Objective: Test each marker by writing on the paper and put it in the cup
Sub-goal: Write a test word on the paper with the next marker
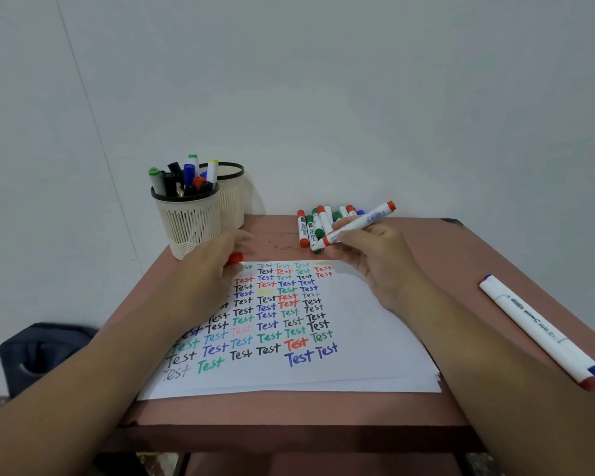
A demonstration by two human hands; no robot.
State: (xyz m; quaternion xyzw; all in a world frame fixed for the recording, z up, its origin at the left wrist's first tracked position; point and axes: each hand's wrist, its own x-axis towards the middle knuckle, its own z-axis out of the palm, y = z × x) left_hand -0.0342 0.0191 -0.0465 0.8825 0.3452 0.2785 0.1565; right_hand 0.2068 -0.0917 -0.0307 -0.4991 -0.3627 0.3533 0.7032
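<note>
My right hand (375,257) grips a white marker with red ends (359,224), lifted above the far edge of the paper (375,345). The paper is covered with rows of the word "Test" in several colours. My left hand (217,257) holds a red cap (235,258) at the paper's top left corner, beside the front cup (189,221). That ribbed cream cup holds several markers. A pile of loose markers (315,226) lies at the table's far edge, just behind my right hand.
A second cream cup (232,197) stands behind the first. Two long white markers (540,329) with red and blue ends lie at the table's right edge. The small reddish table (289,410) stands against a white wall. A dark bag (45,352) sits on the floor at left.
</note>
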